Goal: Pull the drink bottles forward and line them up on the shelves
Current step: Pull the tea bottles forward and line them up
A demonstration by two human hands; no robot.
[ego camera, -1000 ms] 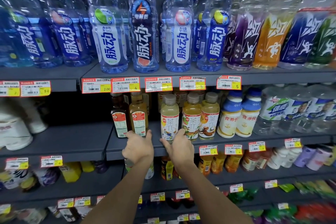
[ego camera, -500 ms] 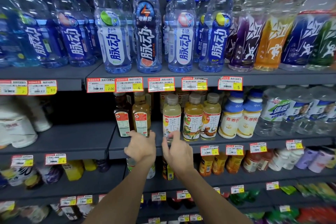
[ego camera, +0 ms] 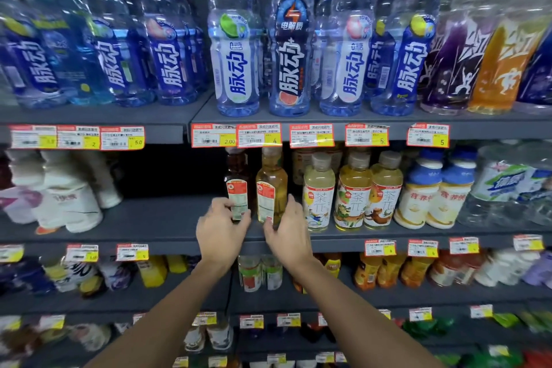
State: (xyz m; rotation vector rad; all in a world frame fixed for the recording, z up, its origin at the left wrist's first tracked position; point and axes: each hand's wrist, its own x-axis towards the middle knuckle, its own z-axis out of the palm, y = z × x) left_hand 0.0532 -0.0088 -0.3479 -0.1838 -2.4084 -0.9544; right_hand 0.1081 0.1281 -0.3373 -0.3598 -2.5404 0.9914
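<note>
On the middle shelf (ego camera: 167, 227), near its front edge, stand the 2 bottles I am handling: a dark tea bottle (ego camera: 237, 185) on the left and a golden tea bottle (ego camera: 271, 185) just to its right, both upright with red-and-white labels. My left hand (ego camera: 222, 233) has its grip clamped on the base of the dark tea bottle, thumb on the near left side and fingers curled across the lower label. My right hand (ego camera: 288, 233) has its grip clamped on the foot of the golden tea bottle, thumb against its right side and fingertips under the label. The 2 bottles stand just beside each other, slightly farther back than the row to their right.

Just right of my right hand stands a pale tea bottle (ego camera: 319, 194), then 2 amber tea bottles (ego camera: 354, 194), all at the shelf front. Farther right are 2 blue-capped milky bottles (ego camera: 418, 194) and clear water bottles (ego camera: 504, 188). To the left, well apart, lie white packs (ego camera: 68, 206), blurred.

The upper shelf (ego camera: 298, 121) carries a row of blue-capped drink bottles (ego camera: 233, 48) with a purple and an orange bottle (ego camera: 504, 63) at the right end. Red and yellow price tags (ego camera: 260, 136) line its edge. The lower shelf (ego camera: 328, 296) holds more bottles, too blurred to tell apart.
</note>
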